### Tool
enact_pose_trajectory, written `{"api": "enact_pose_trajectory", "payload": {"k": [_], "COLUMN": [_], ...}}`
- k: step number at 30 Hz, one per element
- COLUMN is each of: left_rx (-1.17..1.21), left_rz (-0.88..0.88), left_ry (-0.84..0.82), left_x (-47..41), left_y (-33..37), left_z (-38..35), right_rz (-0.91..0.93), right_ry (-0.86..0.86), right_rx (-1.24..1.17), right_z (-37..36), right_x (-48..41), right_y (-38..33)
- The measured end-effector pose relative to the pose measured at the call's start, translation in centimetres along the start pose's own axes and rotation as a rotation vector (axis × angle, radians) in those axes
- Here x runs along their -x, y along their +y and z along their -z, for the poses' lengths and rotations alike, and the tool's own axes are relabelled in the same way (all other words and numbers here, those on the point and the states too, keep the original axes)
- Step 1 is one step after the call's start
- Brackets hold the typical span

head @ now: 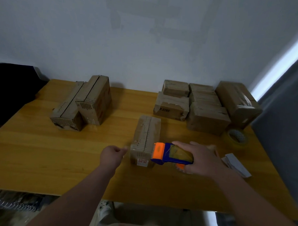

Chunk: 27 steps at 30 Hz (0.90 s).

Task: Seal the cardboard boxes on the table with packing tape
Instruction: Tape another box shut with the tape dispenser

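Observation:
A small cardboard box (146,135) lies lengthwise in the middle of the wooden table (40,156), its top seam running away from me. My right hand (201,159) grips a blue and orange tape dispenser (170,154) whose orange end touches the box's near right corner. My left hand (113,155) is just left of the box's near end, fingers curled, thumb and forefinger pinched together; whether tape is between them is unclear.
Two boxes (83,103) stand at the back left, and several boxes (201,105) are grouped at the back right. A spare tape roll (237,137) and a folded white paper (236,165) lie on the right side. A wall rises behind the table.

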State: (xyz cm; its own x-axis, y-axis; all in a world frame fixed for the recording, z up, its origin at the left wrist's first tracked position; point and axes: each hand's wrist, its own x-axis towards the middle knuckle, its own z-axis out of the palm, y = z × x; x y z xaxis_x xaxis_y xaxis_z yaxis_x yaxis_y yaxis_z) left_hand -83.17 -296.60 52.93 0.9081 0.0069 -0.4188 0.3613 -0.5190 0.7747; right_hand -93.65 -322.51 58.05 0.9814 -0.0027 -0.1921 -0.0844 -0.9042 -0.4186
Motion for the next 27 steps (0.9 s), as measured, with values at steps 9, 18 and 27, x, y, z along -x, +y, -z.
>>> {"api": "enact_pose_trajectory", "payload": {"k": [9, 18, 27], "left_rx": [-0.008, -0.193, -0.200], "left_rz": [-0.006, -0.176, -0.263], "left_ry": [-0.150, 0.091, -0.233], "left_x": [-0.6, 0.4, 2.8], "left_y": [-0.5, 0.2, 1.0], "left_z": [-0.8, -1.1, -1.6], "right_rz": [-0.015, -0.038, -0.061], "right_ry": [-0.016, -0.006, 0.029], "right_rx": [-0.051, -0.061, -0.069], "right_z": [-0.8, -1.1, -1.7], "right_x": [-0.5, -0.2, 0.1], "right_y": [1.3, 1.0, 0.1]}}
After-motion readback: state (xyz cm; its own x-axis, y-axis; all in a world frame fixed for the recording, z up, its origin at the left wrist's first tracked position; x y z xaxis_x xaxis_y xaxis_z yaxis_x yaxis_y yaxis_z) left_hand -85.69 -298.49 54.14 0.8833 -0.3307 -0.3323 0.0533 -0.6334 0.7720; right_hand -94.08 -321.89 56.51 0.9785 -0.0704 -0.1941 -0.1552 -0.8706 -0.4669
